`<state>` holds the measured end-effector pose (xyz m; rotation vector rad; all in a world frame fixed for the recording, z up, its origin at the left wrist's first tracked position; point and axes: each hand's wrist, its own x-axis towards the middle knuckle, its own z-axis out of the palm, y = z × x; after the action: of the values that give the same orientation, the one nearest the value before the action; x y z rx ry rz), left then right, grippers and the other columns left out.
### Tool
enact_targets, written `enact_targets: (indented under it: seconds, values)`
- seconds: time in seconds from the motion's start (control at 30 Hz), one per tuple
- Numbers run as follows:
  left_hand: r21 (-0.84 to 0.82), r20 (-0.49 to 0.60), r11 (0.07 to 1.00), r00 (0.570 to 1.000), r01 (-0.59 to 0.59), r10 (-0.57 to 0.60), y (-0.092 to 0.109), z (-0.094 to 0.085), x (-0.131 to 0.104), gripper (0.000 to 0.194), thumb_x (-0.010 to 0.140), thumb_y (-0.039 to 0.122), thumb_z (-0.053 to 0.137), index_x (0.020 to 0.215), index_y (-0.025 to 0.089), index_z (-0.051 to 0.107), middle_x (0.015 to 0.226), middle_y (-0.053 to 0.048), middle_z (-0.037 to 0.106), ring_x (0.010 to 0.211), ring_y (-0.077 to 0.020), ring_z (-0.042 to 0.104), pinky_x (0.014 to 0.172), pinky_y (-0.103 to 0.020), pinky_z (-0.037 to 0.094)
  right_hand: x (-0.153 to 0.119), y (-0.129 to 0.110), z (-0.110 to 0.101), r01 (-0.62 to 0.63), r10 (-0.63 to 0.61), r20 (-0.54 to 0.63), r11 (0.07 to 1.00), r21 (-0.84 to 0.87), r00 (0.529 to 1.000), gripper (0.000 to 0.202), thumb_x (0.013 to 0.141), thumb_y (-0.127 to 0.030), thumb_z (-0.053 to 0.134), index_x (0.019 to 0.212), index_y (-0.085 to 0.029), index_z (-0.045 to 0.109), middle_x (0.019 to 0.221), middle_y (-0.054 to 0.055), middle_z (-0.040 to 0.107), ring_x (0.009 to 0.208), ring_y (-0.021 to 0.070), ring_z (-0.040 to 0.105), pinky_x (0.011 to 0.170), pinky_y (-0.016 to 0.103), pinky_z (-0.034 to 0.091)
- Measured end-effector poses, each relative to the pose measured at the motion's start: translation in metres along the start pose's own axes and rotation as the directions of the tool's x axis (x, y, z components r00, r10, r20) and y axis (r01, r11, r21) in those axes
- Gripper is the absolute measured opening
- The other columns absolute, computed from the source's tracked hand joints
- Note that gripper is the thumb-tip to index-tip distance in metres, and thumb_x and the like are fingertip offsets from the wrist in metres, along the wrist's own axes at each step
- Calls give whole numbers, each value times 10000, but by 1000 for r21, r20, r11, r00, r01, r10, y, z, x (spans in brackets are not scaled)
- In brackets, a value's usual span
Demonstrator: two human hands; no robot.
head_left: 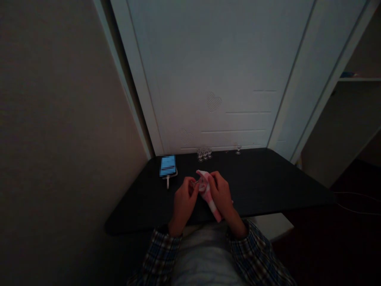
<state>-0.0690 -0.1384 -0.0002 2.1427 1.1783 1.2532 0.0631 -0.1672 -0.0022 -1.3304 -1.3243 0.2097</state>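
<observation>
My left hand (185, 198) is closed, its thumb and fingers pinching a small clear stemmed glass (195, 184). Much of that glass is hidden by fingers and fabric. In my right hand (222, 194) is a pink and white cloth (205, 190), bunched against the glass, with one end hanging down toward the table's front edge. Several similar little glasses (204, 154) stand grouped at the back of the dark table (262, 182). One more glass (238, 149) stands apart from them, farther right.
A phone with a lit blue screen (168, 165) rests on a white stand (167, 182) at the table's left. Behind the table rises a white panel with heart patterns (214, 101). A wall (74, 119) closes off the left side. Thin cables (357, 194) run at the right.
</observation>
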Motion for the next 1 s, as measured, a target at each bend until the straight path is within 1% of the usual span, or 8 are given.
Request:
enact_targets:
  seconds: [0.23,0.47,0.6,0.7,0.8,0.93,1.0]
  values:
    - [67,114,995,991,-74,66,2,0,0,247,858,393,391,846,194,537,741,-6,594,646,-142,558,577,-238,391,-1,-2,-2,5,-3,-83,1000,25,997,239,916,-300,334,812,-195,521,735,-6,562,680,130,529,628,235,359]
    - [62,126,995,989,-80,72,2,0,0,257,864,400,384,833,194,536,732,0,585,643,-141,546,582,-238,372,-1,-5,-3,28,-24,-105,999,34,994,218,907,-299,357,834,-190,531,749,-2,563,685,130,526,633,239,363]
    - [57,124,995,989,-84,76,3,0,-1,259,863,399,385,840,193,541,719,1,580,634,-138,540,570,-234,372,0,-6,-4,10,-6,-150,1000,29,989,208,900,-315,371,850,-189,529,772,5,566,698,137,528,637,245,371]
    - [54,106,995,991,-84,78,4,-1,-2,253,864,387,382,845,192,542,731,-1,582,630,-134,540,567,-232,377,0,-6,-4,-7,14,-191,999,39,981,191,886,-330,401,882,-187,527,801,10,570,716,139,532,647,247,383]
    - [45,62,998,997,-54,51,3,-2,-2,248,861,387,382,856,192,536,724,-1,579,619,-134,545,554,-232,382,0,-7,-4,11,-1,-201,999,50,980,175,873,-322,425,903,-188,532,843,18,581,757,142,540,678,249,393]
    - [16,-37,1000,999,20,-20,0,-4,-2,238,856,391,390,902,192,511,714,0,581,591,-136,553,527,-230,386,0,-8,-3,62,-54,-132,996,59,990,174,868,-305,432,924,-192,553,872,29,596,801,149,551,717,253,402]
    - [-1,-47,999,998,34,-34,-1,-4,-1,230,854,389,395,912,193,502,715,1,586,575,-132,554,518,-227,388,0,-9,-3,82,-76,-88,994,65,993,180,868,-304,432,916,-193,566,866,32,600,799,150,555,717,252,406]
